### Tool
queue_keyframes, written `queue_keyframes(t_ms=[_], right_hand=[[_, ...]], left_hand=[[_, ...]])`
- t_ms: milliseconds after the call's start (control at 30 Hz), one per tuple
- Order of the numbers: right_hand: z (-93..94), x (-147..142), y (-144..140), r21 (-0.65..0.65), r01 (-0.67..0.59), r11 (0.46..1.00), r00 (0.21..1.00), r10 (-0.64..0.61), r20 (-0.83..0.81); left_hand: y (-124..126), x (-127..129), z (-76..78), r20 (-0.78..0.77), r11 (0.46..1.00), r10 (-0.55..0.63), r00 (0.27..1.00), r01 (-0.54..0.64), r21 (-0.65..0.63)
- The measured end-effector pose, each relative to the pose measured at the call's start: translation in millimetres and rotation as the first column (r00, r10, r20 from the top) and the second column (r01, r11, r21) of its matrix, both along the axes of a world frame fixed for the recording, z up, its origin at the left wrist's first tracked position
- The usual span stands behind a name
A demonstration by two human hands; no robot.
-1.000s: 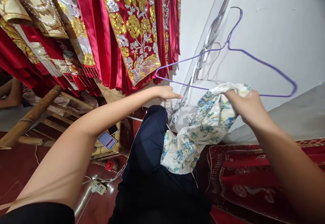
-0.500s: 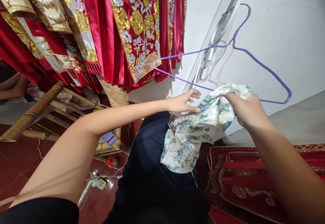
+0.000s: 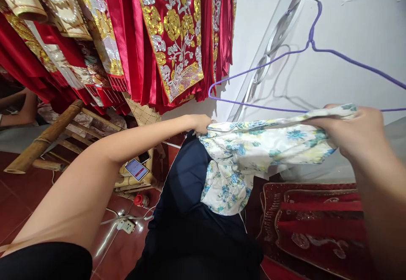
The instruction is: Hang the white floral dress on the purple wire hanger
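A white garment with blue and yellow flowers (image 3: 263,144) is stretched between my two hands above my dark-trousered lap. My left hand (image 3: 202,123) grips its left end in a closed fist. My right hand (image 3: 355,134) pinches its right end, together with the bottom bar of a purple wire hanger (image 3: 285,56) that rises behind the cloth. The hanger's hook sits high against the white wall. The rest of the garment hangs down onto my legs.
Red garments with gold and silver embroidery (image 3: 171,39) hang at the upper left. A bamboo frame (image 3: 44,140), a phone (image 3: 136,169) and a white power strip (image 3: 127,226) lie at the left on the red floor. A red patterned mat (image 3: 314,225) lies at the right.
My left hand closed on the garment's left end. My right hand moved right with the hanger, pulling the bunched cloth out flat between both hands.
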State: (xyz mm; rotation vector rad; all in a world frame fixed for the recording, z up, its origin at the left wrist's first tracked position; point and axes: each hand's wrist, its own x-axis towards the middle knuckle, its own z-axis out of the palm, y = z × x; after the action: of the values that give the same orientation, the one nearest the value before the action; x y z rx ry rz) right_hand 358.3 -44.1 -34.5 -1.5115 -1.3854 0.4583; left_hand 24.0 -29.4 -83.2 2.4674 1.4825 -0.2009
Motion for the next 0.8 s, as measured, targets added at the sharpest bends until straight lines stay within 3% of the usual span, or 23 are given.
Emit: queue_keyframes(t_ms=[100,167,267,367,533,600,667,800], right_hand=[[2.2,12.2,9.2,-0.034,0.081,0.996,0.963,-0.069,0.260],[1.0,15.5,14.4,-0.016,0.162,0.987,0.864,-0.134,0.485],[-3.6,14.8,18.7,-0.079,0.172,0.982,0.744,-0.077,0.664],[-7.5,10.7,18.2,-0.129,0.127,0.983,0.725,-0.003,0.688],[-7.0,4.3,16.8,-0.098,0.181,0.979,0.620,-0.036,0.783],[-6.6,1.4,18.5,-0.083,0.195,0.977,0.580,-0.047,0.814],[-7.0,-2.1,21.3,-0.081,0.202,0.976,0.562,-0.048,0.826],[-9.0,-7.3,27.0,-0.109,0.232,0.967,0.558,-0.041,0.829]], left_hand=[[4.8,-21.4,12.9,0.042,0.956,0.021,0.999,-0.033,0.292],[5.9,-29.4,26.2,0.138,0.855,-0.031,0.990,-0.045,0.516],[5.4,-34.3,46.0,0.248,0.740,-0.173,0.953,-0.040,0.671],[5.5,-37.4,59.5,0.303,0.733,-0.227,0.925,-0.043,0.679],[1.5,-46.5,68.4,0.191,0.841,-0.193,0.962,0.062,0.537],[-4.1,-49.5,71.1,0.153,0.859,-0.169,0.974,0.069,0.507],[-10.7,-51.9,75.1,0.155,0.831,-0.199,0.968,0.082,0.550],[-21.0,-58.2,85.0,0.193,0.691,-0.265,0.945,0.047,0.721]])
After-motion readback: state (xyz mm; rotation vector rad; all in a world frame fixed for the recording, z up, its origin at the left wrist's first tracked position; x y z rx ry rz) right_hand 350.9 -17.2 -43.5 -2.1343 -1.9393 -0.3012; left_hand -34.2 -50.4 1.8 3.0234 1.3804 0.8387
